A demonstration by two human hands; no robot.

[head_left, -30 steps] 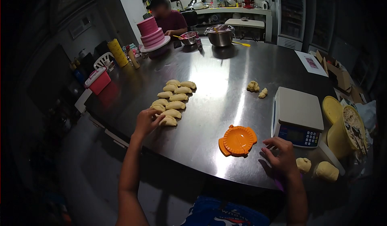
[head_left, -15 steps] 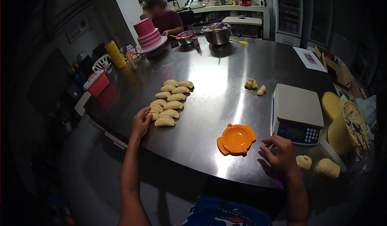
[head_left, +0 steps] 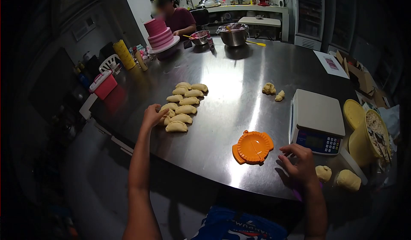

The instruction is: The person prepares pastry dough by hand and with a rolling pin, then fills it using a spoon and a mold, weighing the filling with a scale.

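Observation:
Folded dough pastries lie in two rows on the steel table. My left hand is at the left edge of these rows, fingers apart, its fingertips at a pastry in the left row. My right hand hovers above the table's near edge with fingers curled but apart, holding nothing. Left of it lies an orange dough press, opened flat. Two dough lumps sit to the right of my right hand. Smaller dough pieces rest farther back.
A kitchen scale and a yellow tub of filling stand at the right. Toward the back are a steel bowl, a pink tiered cake and a seated person. A pink box is at the left edge.
My left hand has moved slightly up and away along the left row of pastries. My right hand has hardly moved. The view has shifted slightly.

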